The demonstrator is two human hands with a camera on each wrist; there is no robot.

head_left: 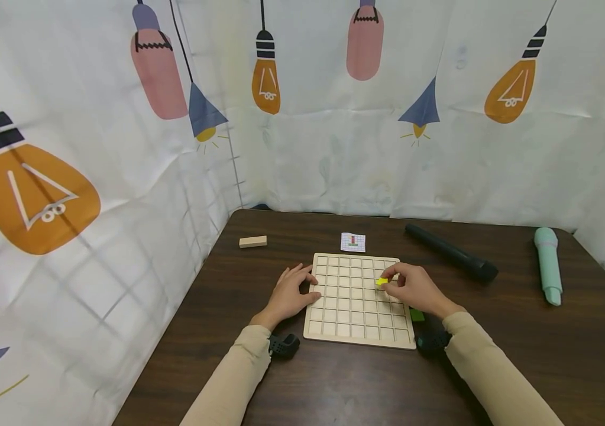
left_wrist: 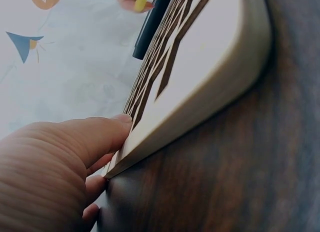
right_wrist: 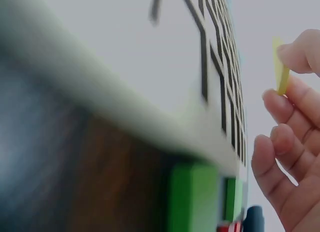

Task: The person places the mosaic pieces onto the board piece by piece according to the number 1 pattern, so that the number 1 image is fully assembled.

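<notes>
Fingers of the right hand [head_left: 414,290] are pinching a small yellow tile [head_left: 381,281] and holding it just over the wooden grid board [head_left: 358,331], near the board's right side. The pinch is tight, likely so the tiny piece does not slip. The left hand [head_left: 291,293] is lying with its fingers nearly straight against the board's left edge, holding nothing, and it seems to be keeping the board from sliding on the dark table [head_left: 547,355].

A little pattern card [head_left: 352,242] is sitting just past the board, where the person can look at it. A wooden block [head_left: 252,241], a black tube [head_left: 451,252] and a mint-green tool [head_left: 548,265] are lying farther off.

Green pieces [right_wrist: 192,199] are peeking out by the board's right edge, mostly hidden under the right hand. The right wrist view is blurry, so I cannot tell their shape.
</notes>
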